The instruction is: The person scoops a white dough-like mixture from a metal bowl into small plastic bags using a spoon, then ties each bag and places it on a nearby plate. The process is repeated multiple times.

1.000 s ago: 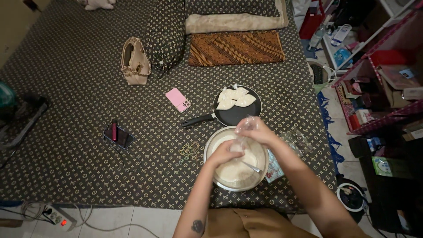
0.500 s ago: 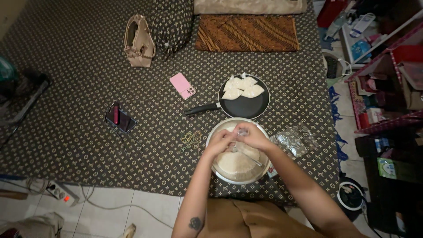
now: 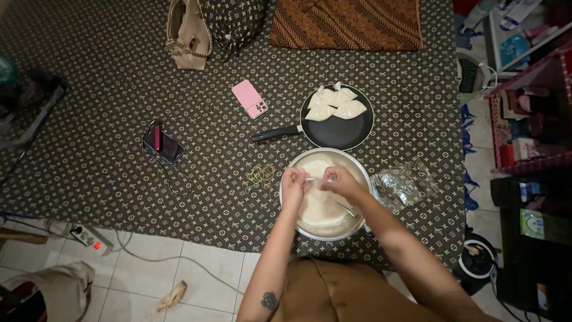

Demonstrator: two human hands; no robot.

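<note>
Both hands (image 3: 317, 182) together, fingers pinched

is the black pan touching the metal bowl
Cannot tell. In the head view the black pan sits just beyond the metal bowl; their rims meet or overlap from above, with no plain gap or contact.

Small clear bag (image 3: 314, 179), held stretched between fingertips over round metal bowl (image 3: 363, 179) of white rice (image 3: 322, 209) on patterned mat.

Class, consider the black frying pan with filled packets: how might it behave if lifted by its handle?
The frying pan is probably stiff. The white packets sit opposite the handle, so it may dip that way. They lie loose, so they could slide.
</note>
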